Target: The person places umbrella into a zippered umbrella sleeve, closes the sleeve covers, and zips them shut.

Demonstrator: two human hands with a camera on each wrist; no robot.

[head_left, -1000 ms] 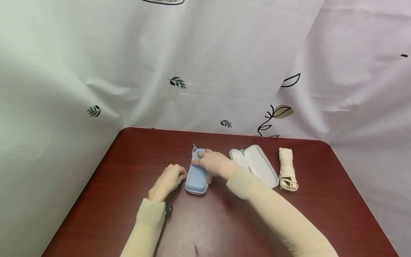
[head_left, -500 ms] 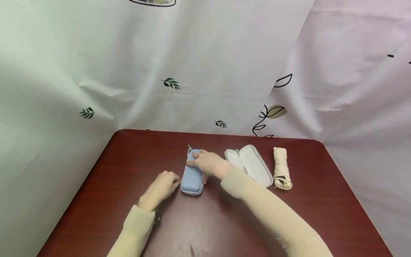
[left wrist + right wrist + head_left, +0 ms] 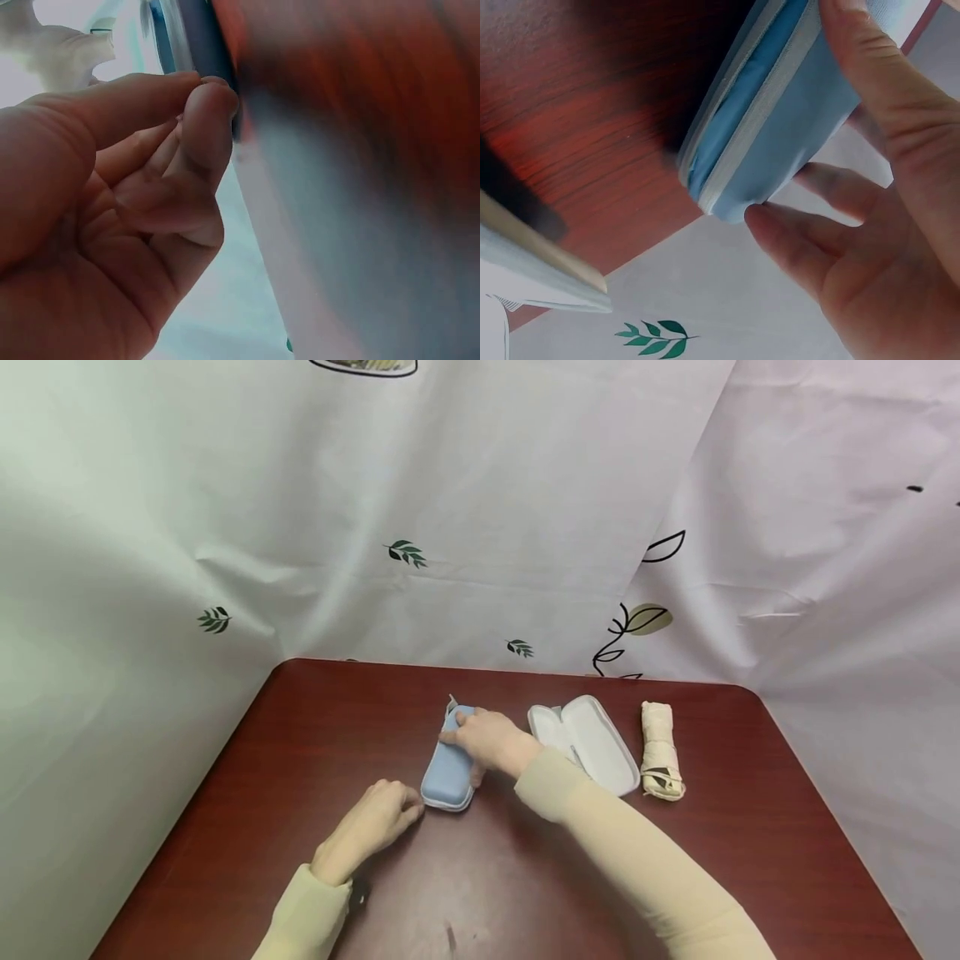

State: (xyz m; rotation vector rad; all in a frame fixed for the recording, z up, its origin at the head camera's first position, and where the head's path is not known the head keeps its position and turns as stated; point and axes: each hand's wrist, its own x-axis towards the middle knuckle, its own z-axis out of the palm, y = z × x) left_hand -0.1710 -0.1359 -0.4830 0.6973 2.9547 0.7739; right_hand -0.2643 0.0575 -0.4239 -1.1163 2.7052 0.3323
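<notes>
A light-blue zippered glasses case [image 3: 447,774] lies on the dark red table, its small strap loop [image 3: 452,702] at the far end. From above, my right hand [image 3: 491,743] grips it, with fingers across the top and the thumb on the near right side. In the right wrist view, a blue strip shows between two pale zip bands [image 3: 761,105]. My left hand [image 3: 371,824] is at the near left corner of the case. Thumb and forefinger pinch together there at the zip edge in the left wrist view [image 3: 191,45]; the zipper pull is hidden behind the fingertips.
A white case [image 3: 603,747] lies opened out to the right, partly behind my right forearm. Farther right is a rolled beige folding umbrella [image 3: 661,750]. A patterned white curtain [image 3: 480,527] closes off the table's back.
My left hand has slid along the left side of the glasses case toward its near corner. The right hand keeps its grip. The head view has shifted slightly.
</notes>
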